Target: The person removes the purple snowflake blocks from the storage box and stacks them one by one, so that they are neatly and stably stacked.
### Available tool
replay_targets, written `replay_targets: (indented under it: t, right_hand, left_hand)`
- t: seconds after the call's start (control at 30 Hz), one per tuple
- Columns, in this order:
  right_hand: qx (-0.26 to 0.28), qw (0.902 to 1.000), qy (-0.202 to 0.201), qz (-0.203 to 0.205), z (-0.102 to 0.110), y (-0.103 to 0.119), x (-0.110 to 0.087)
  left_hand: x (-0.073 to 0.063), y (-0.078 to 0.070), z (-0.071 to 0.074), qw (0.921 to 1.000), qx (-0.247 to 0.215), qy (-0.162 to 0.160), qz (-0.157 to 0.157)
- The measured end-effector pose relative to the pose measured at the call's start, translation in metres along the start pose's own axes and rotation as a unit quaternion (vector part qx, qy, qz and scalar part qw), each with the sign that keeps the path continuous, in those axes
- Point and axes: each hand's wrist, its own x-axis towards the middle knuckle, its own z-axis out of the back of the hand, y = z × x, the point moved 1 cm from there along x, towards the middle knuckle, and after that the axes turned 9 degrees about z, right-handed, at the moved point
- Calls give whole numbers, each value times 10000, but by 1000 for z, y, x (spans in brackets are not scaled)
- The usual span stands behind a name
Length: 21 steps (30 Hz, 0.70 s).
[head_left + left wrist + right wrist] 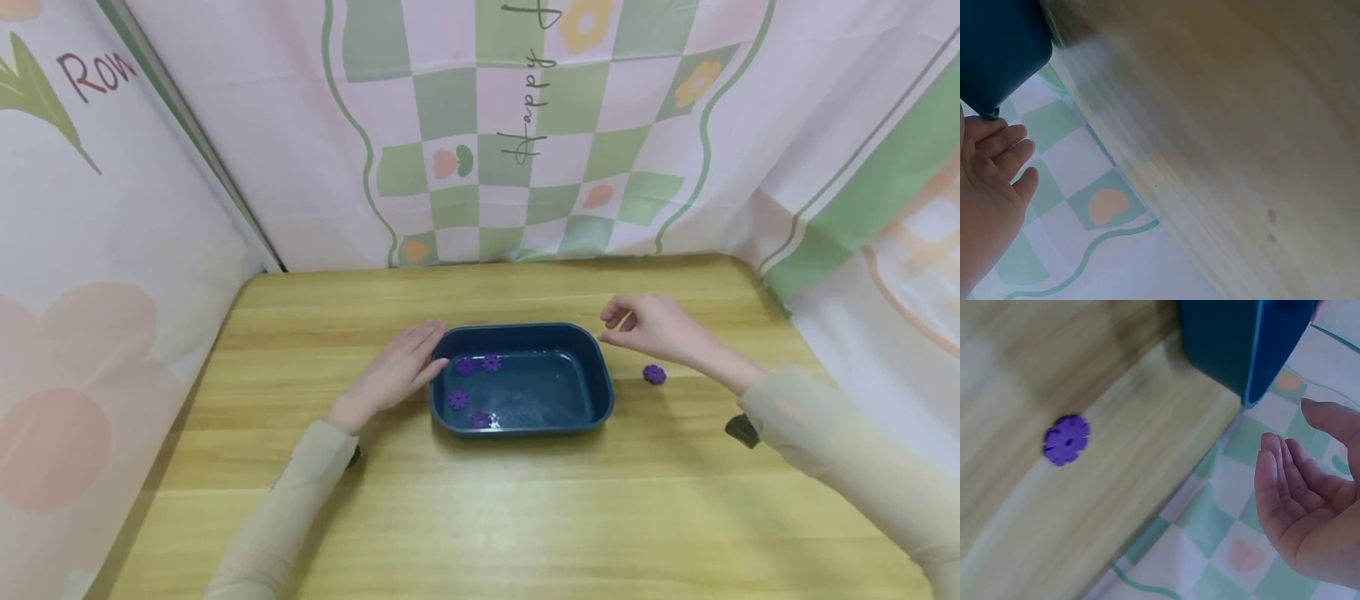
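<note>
A dark blue rectangular basin (525, 431) stands on the wooden table, with several purple flower-shaped discs (458, 400) lying in its left part. My left hand (401, 362) rests against the basin's left end, fingers extended along the rim and thumb at its edge. In the left wrist view the fingertips (999, 125) are right at the rim. Beyond the basin's right end, my right hand (648, 325) hovers with loosely bent fingers and a gap before the thumb, nothing between them. Below it one more purple notched disc (655, 374) lies on the table, also visible in the right wrist view (1066, 440).
The wooden table (480, 517) reaches back to a hanging cloth (502, 125) with green checks. Printed cloth also hangs along the left and right sides. A dark wrist-worn device (742, 431) shows under the right sleeve.
</note>
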Motion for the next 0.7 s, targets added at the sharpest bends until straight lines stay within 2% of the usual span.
replay_targets:
  t: [0.33,0.7]
  right_hand:
    - [70,9997,220,44,-6,19,23]
    - [293,9986,247,352,-17,31,43]
  left_hand:
    - [0,1,0,10000,66,9,3]
    - [1,1,0,10000,43,3,2]
